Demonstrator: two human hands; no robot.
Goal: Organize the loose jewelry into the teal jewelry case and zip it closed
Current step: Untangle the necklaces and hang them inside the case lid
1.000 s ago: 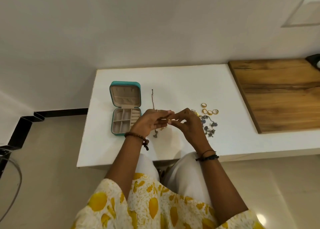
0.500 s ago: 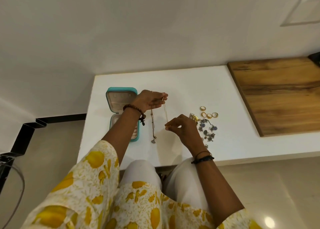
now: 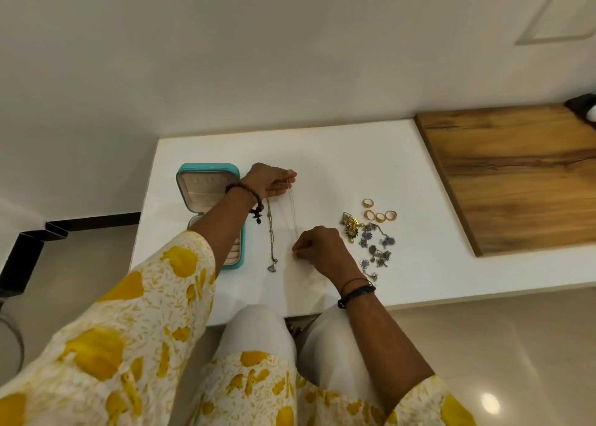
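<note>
The teal jewelry case (image 3: 193,170) lies open at the table's left, its lid up and my left forearm across its compartments. My left hand (image 3: 269,180) pinches the far end of a thin gold chain (image 3: 294,212). My right hand (image 3: 317,245) pinches its near end, so the chain is stretched straight between them just above the table. A darker necklace (image 3: 270,232) with a small pendant lies beside the case. Several gold rings (image 3: 380,214), a gold-green pendant (image 3: 351,227) and a cluster of silver-blue pieces (image 3: 375,248) lie to the right.
The white table (image 3: 338,154) stands against a pale wall. A wooden board (image 3: 516,174) adjoins its right side. My knees sit under the near edge. A dark metal frame (image 3: 29,248) is on the floor at the left.
My hands were together over the table a second ago. They have moved apart, left hand going far and right hand near, drawing the thin gold chain out straight.
</note>
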